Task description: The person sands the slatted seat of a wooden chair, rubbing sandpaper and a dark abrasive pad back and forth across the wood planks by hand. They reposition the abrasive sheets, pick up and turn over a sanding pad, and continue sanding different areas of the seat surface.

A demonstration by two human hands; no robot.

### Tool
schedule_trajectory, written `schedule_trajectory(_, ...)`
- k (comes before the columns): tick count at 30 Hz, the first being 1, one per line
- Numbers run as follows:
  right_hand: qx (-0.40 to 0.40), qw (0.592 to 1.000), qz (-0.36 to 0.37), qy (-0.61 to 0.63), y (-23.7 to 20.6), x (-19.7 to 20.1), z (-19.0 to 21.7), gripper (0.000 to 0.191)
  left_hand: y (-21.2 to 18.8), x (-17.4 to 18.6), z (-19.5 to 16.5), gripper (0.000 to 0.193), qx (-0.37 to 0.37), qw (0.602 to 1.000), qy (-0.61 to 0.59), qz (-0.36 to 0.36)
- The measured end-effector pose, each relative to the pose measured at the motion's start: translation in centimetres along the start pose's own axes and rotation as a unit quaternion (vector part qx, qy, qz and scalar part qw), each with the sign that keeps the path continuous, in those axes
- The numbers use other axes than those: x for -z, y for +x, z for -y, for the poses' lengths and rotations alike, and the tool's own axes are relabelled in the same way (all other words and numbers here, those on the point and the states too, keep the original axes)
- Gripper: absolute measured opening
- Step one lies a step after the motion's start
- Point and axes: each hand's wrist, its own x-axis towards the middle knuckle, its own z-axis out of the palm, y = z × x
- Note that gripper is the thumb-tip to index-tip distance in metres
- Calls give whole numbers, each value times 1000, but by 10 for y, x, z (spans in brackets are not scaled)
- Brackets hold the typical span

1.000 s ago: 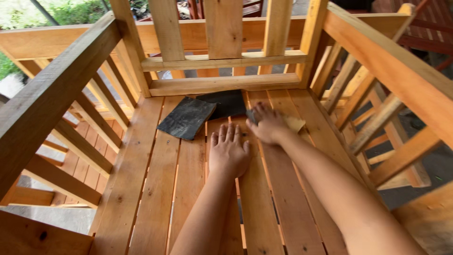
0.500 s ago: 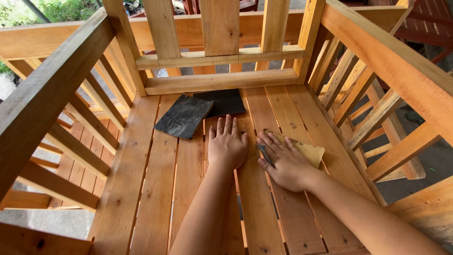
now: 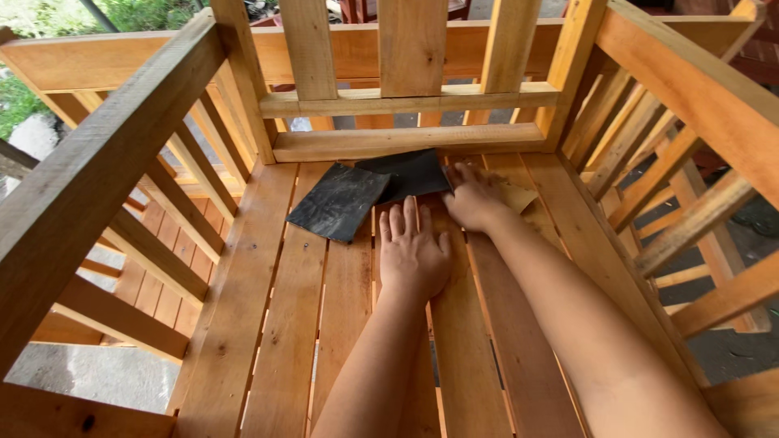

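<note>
Sanding looks mid-way: right hand (image 3: pixel 473 199) presses tan sandpaper (image 3: pixel 519 197) flat on the far seat slats (image 3: pixel 243 324), left hand (image 3: pixel 414 251) lies open, nearer boards apparently unsanded.

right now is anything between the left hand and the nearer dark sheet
Nothing visible. The left hand lies flat on the seat slats, and the dark sheet lies just ahead and left of its fingertips, with only bare wood between. The right hand presses a tan sheet off to the side.

We see outdoor woodwork spot, like yard workshop. Bare wood bench seat (image 3: pixel 243 308) with slat rails (image 3: pixel 414 49) all around. 2 dark sandpaper sheets (image 3: pixel 339 201) on slats. Green plants (image 3: pixel 146 12) and concrete ground (image 3: pixel 97 373) outside.
</note>
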Motion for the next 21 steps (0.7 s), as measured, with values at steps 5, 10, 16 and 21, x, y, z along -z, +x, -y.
schedule_trajectory(5, 98, 995, -4, 29, -111, 7, -20, 63, -1, -7, 1, 68, -23, 999, 23, -38)
schedule_trajectory(10, 111, 993, 13, 29, -140, 14, -24, 65, 2, -15, 1, 72, -13, 998, 10, -63)
schedule_trajectory(16, 35, 999, 3, 19, -33, 13, -10, 65, 11, -12, 0, 77, 19, 1000, 20, -2)
schedule_trajectory(21, 3, 1000, 6, -6, 10, 13, 1, 65, 12, -7, 1, 78, 26, 999, 26, 13)
